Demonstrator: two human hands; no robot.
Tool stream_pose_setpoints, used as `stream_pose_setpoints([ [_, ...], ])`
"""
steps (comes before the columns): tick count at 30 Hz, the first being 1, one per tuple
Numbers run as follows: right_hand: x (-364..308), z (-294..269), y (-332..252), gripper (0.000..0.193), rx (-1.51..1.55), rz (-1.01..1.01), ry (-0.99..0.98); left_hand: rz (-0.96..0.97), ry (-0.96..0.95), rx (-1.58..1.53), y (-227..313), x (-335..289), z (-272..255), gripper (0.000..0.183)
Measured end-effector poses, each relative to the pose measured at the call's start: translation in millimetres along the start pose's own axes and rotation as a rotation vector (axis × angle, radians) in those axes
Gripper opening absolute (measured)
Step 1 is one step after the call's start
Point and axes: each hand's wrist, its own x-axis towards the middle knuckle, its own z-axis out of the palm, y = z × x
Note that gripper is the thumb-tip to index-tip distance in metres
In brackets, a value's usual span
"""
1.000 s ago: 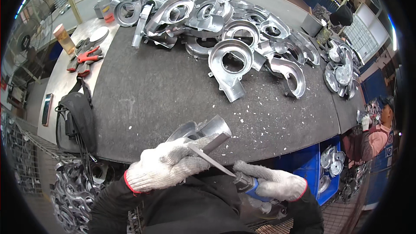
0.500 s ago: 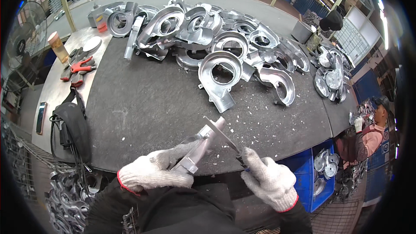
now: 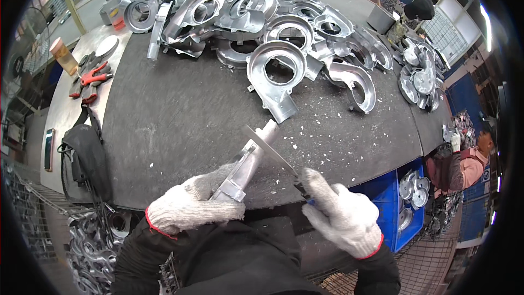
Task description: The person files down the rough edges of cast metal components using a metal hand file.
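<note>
My left hand (image 3: pixel 191 199), in a white knit glove, is closed around a silver metal blower housing (image 3: pixel 236 180), held on edge above the near side of the dark mat. My right hand (image 3: pixel 346 216), gloved likewise, grips the dark handle of a flat file (image 3: pixel 275 154). The file's narrow grey blade lies across the housing's upper end, its tip pointing up and left. Just beyond, another housing (image 3: pixel 277 74) lies flat on the mat, its round opening facing up. Behind it spreads a heap of similar housings (image 3: pixel 240 8).
Metal flecks dot the dark mat (image 3: pixel 180 114). A black bag (image 3: pixel 84 155), a phone (image 3: pixel 49 150), red-grey gloves (image 3: pixel 90 79) and a cup (image 3: pixel 64 55) lie left. Right are round metal parts (image 3: pixel 423 79), a blue bin (image 3: pixel 388 207) with parts, and a co-worker (image 3: pixel 472 166).
The view has shifted, so the heap sits higher in the picture. The file's blade has slid slightly left across the housing's end. Both hands keep their hold.
</note>
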Motion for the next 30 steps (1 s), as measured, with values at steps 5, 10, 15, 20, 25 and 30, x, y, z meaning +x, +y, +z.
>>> stream_pose_setpoints([
  [5, -2, 2, 10, 0.075, 0.092, -0.01, -0.174, 0.074, -0.01, 0.091, -6, 1, -2, 0.076],
  [10, 5, 3, 32, 0.071, 0.838, 0.251, -0.599, 0.116, -0.021, 0.006, -29, 4, -6, 0.072],
  [15, 8, 8, 32, 0.07, 1.012, 0.273, -0.643, 0.141, 0.046, 0.142, -29, 3, -5, 0.073],
  [20, 9, -2, 24, 0.069, 0.809, 0.266, -0.559, 0.056, 0.008, 0.157, -19, 2, -4, 0.08],
  [25, -8, 9, 0, 0.068, 0.018, -0.07, -0.02, 0.134, -0.001, 0.084, -20, 5, 1, 0.079],
  [30, -5, 5, -2, 0.068, -0.226, -0.07, 0.115, 0.035, 0.016, 0.075, -1, 1, 6, 0.079],
])
